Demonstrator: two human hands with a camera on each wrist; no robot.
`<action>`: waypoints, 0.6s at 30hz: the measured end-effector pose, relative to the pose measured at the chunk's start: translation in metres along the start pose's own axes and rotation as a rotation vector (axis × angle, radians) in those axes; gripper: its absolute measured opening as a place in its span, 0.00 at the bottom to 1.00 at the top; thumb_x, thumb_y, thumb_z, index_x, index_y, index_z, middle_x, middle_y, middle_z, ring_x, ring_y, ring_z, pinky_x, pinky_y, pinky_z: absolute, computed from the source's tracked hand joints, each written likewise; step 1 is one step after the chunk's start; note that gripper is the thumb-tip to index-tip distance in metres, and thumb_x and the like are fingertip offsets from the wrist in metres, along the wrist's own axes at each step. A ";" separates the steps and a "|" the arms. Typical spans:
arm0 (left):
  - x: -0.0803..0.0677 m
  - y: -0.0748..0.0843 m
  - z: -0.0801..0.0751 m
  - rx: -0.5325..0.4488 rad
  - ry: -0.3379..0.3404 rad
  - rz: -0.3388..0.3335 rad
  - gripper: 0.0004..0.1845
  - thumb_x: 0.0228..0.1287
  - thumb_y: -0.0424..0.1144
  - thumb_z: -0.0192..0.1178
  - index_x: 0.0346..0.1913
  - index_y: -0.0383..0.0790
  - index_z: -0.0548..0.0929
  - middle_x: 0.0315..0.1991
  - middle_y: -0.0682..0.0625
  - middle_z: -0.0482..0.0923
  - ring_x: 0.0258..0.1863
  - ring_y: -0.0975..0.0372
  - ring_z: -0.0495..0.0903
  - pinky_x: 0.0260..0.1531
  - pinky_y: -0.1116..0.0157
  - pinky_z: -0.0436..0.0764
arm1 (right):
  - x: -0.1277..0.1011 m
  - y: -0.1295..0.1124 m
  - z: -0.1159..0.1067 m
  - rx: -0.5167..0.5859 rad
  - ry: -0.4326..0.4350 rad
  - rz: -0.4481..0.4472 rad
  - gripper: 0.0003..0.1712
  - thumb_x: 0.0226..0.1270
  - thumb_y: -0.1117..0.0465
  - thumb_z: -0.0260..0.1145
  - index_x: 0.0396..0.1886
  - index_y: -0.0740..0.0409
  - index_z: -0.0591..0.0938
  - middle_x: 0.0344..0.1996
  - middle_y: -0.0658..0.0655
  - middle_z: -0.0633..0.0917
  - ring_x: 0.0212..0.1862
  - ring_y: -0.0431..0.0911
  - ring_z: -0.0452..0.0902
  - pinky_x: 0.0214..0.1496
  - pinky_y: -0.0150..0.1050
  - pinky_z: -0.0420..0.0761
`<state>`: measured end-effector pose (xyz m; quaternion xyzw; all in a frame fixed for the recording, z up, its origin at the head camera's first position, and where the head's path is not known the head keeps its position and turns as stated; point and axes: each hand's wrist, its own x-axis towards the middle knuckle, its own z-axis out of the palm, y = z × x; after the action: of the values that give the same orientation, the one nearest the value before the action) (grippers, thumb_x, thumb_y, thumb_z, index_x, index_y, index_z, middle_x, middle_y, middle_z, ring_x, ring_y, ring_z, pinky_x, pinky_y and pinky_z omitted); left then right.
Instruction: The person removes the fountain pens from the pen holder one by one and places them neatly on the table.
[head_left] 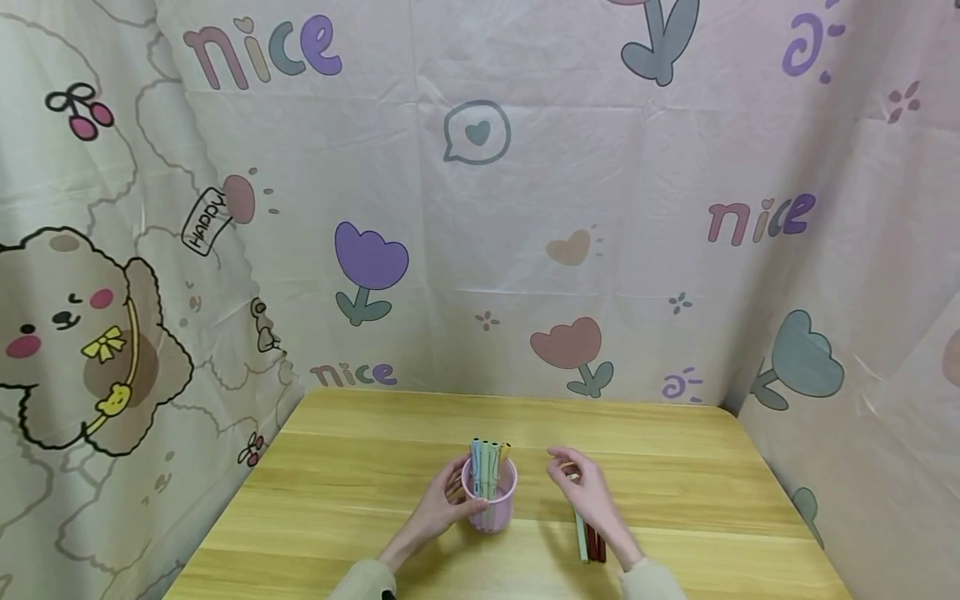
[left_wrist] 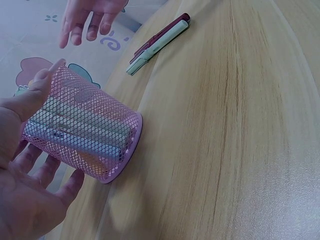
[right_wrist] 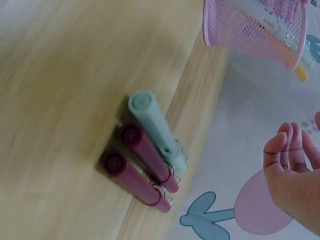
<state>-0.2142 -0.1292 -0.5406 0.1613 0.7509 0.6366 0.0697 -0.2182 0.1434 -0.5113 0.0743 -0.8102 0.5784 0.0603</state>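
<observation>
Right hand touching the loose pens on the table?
Apart. The right wrist view shows a gap, with backdrop visible, between the right hand and the pens.

The light is soft — faint shadows, pale glare on the tabletop [left_wrist: 277,197].

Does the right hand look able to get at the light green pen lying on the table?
Probably yes: the right hand appears empty and close by, and the light green pen lies uncovered beside two dark red pens, with nothing visible blocking the way.
</observation>
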 end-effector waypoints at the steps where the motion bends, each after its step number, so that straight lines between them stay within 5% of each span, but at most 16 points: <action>1: 0.000 0.000 0.000 -0.003 0.001 -0.001 0.48 0.59 0.36 0.72 0.76 0.27 0.54 0.75 0.25 0.56 0.73 0.31 0.59 0.73 0.36 0.63 | 0.000 -0.001 0.002 -0.001 -0.009 -0.003 0.18 0.70 0.61 0.67 0.57 0.63 0.82 0.43 0.57 0.85 0.40 0.37 0.79 0.41 0.26 0.83; 18: 0.000 0.001 0.000 -0.007 -0.003 -0.006 0.48 0.60 0.36 0.71 0.76 0.28 0.54 0.75 0.26 0.56 0.74 0.31 0.58 0.73 0.35 0.62 | 0.008 -0.001 0.026 -0.004 -0.092 -0.097 0.20 0.70 0.63 0.65 0.58 0.68 0.80 0.43 0.62 0.86 0.39 0.38 0.78 0.42 0.26 0.82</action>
<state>-0.2138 -0.1294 -0.5397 0.1597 0.7492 0.6386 0.0732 -0.2260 0.1182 -0.5171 0.1400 -0.8087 0.5690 0.0512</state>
